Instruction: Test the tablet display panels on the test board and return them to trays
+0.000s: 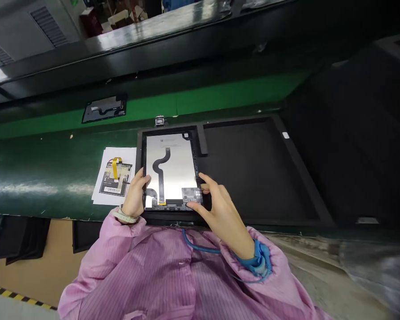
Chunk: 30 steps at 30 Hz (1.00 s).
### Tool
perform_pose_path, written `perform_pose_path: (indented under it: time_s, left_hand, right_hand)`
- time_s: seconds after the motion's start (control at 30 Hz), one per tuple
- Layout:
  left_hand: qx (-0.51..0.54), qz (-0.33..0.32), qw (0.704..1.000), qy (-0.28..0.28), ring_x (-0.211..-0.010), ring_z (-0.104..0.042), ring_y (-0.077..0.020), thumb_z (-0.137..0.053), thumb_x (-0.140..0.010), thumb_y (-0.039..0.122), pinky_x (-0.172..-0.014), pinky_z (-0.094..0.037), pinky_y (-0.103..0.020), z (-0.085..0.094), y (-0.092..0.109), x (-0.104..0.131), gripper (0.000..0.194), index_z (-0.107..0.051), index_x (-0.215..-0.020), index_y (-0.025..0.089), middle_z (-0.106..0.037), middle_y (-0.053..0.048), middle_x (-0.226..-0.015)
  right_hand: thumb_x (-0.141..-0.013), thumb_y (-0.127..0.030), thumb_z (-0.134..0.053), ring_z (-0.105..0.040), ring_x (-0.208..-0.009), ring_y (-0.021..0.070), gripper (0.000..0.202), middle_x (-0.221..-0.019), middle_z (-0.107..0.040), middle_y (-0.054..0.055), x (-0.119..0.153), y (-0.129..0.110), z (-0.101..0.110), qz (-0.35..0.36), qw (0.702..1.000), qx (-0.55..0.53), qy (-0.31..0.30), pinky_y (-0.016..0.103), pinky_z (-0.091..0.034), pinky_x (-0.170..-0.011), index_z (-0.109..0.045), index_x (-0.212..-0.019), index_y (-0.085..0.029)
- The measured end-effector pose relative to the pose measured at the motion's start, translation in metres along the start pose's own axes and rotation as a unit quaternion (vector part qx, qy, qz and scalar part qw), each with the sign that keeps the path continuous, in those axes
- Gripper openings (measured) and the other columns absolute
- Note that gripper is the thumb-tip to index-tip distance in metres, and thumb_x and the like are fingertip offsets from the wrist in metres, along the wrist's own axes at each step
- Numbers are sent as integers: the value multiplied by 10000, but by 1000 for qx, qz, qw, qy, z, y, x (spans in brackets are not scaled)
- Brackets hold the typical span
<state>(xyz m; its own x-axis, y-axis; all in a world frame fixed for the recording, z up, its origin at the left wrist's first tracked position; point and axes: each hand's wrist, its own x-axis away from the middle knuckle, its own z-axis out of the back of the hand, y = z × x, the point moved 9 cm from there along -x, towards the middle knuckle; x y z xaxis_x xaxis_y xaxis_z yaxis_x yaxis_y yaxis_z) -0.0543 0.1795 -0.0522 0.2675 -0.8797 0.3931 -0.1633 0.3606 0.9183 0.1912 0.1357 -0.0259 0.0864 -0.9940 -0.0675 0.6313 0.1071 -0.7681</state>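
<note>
Both sides of a tablet panel (180, 171) are in my grasp: my left hand (135, 193), bent at the wrist, has its thumb over the left edge, while my right hand (223, 211) reaches in from the lower right, thumb on the near corner and forefinger at the right edge. The panel lies silver side up, a dark wavy ribbon cable (160, 173) along it, over the left part of a black tray (253, 173); whether it rests there or is slightly raised, I cannot tell. Fingers under it are hidden, its print is too small to read, and my pink sleeves (98, 249) run off the bottom.
</note>
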Motion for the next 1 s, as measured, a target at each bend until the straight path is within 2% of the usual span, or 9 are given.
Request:
perform_pose_path:
  time_s: [0.1,0.2,0.27,0.37,0.43,0.53,0.73,0.87,1.0]
  left_hand:
    - [-83,-48,995,-21,-1505,-443,-256,-630,-810,251,-1283,-304,-405,-2,1,0,573,-644,-1378,176,-547,-69,-1565]
    - [-179,-139,973,-50,-1492,-463,-258,-591,-888,284,-1271,-329,-429,3,15,16,520,-633,-1396,176,-551,-98,-1559]
    - [-254,-243,936,2,-1379,-582,-243,-543,-954,285,-1195,-438,-423,22,35,34,398,-678,-1314,182,-658,-114,-1430]
    - [-392,-343,845,122,-973,-716,-203,-509,-966,204,-893,-590,-355,53,50,58,257,-724,-1107,184,-744,-86,-1053]
    - [-478,-356,793,127,-787,-672,-176,-527,-956,177,-757,-575,-315,61,42,60,214,-716,-1055,179,-691,-58,-916]
    - [-548,-343,760,72,-732,-638,-169,-534,-981,182,-734,-552,-308,60,18,53,222,-694,-1135,169,-653,-56,-903]
    - [-588,-326,738,65,-782,-647,-209,-520,-985,159,-756,-537,-335,57,5,45,269,-666,-1210,134,-655,-84,-928]
    - [-553,-300,773,80,-633,-572,-158,-586,-918,127,-693,-495,-308,64,13,39,215,-686,-1106,154,-618,-27,-819]
    - [-493,-265,823,92,-649,-558,-162,-662,-872,179,-680,-464,-300,67,15,31,118,-691,-987,177,-580,-3,-758]
  right_hand:
    - [-987,-456,-559,-569,-1027,305,600,-1102,-695,122,-1,5,-2,-12,999,47,18,479,-467,-925,-412,-1516,-212]
    - [-1004,-380,-518,-537,-993,302,535,-1115,-702,132,0,3,-5,1,995,99,25,456,-438,-870,-421,-1500,-207]
    - [-1006,-323,-492,-521,-980,301,501,-1136,-698,143,1,-3,-7,19,989,144,29,442,-421,-836,-437,-1486,-194]
    - [-1009,-302,-458,-506,-987,310,452,-1197,-669,168,6,-12,-6,40,976,208,44,437,-411,-803,-488,-1444,-182]
    - [-1020,-334,-441,-508,-999,312,420,-1212,-656,168,9,-14,-4,51,973,218,52,441,-419,-805,-525,-1404,-188]
    - [-1027,-382,-445,-515,-1025,312,388,-1200,-664,148,11,-13,-2,68,977,198,48,448,-438,-834,-572,-1346,-202]
    - [-1022,-399,-480,-515,-1047,314,352,-1205,-682,130,11,-11,0,82,979,180,40,462,-459,-894,-625,-1266,-191]
    - [-1023,-414,-485,-537,-1058,312,350,-1190,-687,120,13,-10,1,76,981,174,39,451,-462,-894,-632,-1260,-203]
    - [-1027,-419,-488,-537,-1058,311,357,-1178,-694,117,15,-13,1,88,979,178,45,443,-465,-880,-633,-1256,-187]
